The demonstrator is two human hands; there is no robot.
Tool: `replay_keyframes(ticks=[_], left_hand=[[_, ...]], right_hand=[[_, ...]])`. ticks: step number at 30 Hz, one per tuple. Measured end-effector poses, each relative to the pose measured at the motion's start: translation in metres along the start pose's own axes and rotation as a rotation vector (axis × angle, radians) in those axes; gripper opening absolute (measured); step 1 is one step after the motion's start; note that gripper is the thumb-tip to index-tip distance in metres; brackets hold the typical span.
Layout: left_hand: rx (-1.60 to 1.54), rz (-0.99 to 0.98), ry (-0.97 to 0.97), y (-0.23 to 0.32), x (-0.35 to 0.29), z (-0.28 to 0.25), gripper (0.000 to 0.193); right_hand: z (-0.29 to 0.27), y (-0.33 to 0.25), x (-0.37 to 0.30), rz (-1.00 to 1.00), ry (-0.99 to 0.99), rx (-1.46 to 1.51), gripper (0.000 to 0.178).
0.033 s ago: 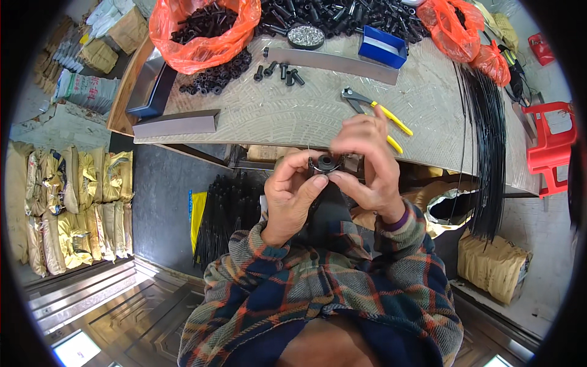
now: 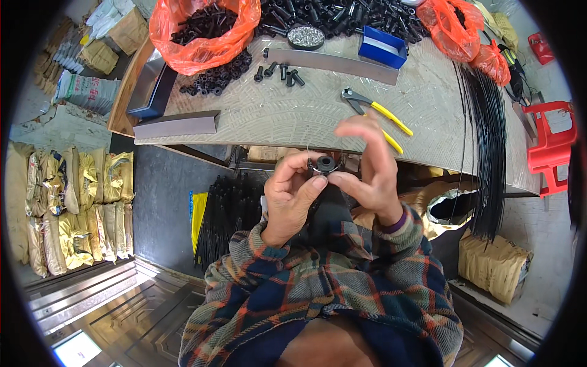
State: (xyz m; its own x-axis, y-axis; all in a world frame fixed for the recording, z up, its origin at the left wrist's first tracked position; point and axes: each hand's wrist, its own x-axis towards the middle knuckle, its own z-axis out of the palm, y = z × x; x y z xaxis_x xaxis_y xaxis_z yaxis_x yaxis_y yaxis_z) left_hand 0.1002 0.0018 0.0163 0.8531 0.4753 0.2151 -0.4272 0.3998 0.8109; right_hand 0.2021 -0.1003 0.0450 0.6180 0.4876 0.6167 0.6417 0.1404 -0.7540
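In front of my body, just off the table's near edge, a small round black part (image 2: 325, 164) with a central hole faces up. My left hand (image 2: 290, 197) pinches it between thumb and forefinger. At its lower right edge, the thumb of my right hand (image 2: 374, 177) presses on it, helping hold it. The right forefinger is lifted away and blurred; the other right fingers curl beside the part, partly hidden. Thin dark wire (image 2: 342, 147) stands up at the part's right side, and shorter dark bits show at its left. Yellow-handled pliers (image 2: 391, 116) lie on the table beyond my right hand.
Black tubular pieces (image 2: 342, 18) heap at the table's back. Red plastic bags (image 2: 205, 52) flank them. A blue box (image 2: 383, 46), a dish of silvery bits (image 2: 306, 37) and black rings (image 2: 223, 76) are nearer. Long black wires (image 2: 486, 159) hang over the right edge, near a red stool (image 2: 547, 147).
My right forefinger and the fingers near it have shifted slightly, still blurred. The black part has tilted so its hole faces up more plainly. My left hand has barely moved.
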Motion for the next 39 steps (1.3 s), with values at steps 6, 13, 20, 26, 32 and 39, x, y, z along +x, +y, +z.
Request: replay_keyframes(ticks=[6,13,20,26,32,39], left_hand=[[-0.054,0.037,-0.054,0.002,-0.003,-0.014,0.021],[0.027,0.081,0.034,0.015,-0.017,-0.016,0.02],[0.007,-0.04,0.01,0.028,-0.031,-0.027,0.023],[0.135,0.025,0.003,0.032,-0.044,-0.031,0.03],[0.044,-0.108,-0.259,0.035,-0.049,-0.054,0.033],[0.026,-0.1,-0.194,0.031,-0.057,-0.054,0.028]], right_hand=[[0.013,0.022,-0.035,0.423,-0.157,0.785,0.021],[0.026,-0.003,-0.034,0.258,-0.241,0.547,0.014],[0.041,-0.012,-0.049,0.247,-0.245,0.567,0.021],[0.046,-0.013,-0.054,0.354,-0.369,0.557,0.024],[0.04,-0.01,-0.05,0.317,-0.542,0.759,0.026],[0.033,-0.005,-0.036,0.46,-0.773,0.731,0.027]])
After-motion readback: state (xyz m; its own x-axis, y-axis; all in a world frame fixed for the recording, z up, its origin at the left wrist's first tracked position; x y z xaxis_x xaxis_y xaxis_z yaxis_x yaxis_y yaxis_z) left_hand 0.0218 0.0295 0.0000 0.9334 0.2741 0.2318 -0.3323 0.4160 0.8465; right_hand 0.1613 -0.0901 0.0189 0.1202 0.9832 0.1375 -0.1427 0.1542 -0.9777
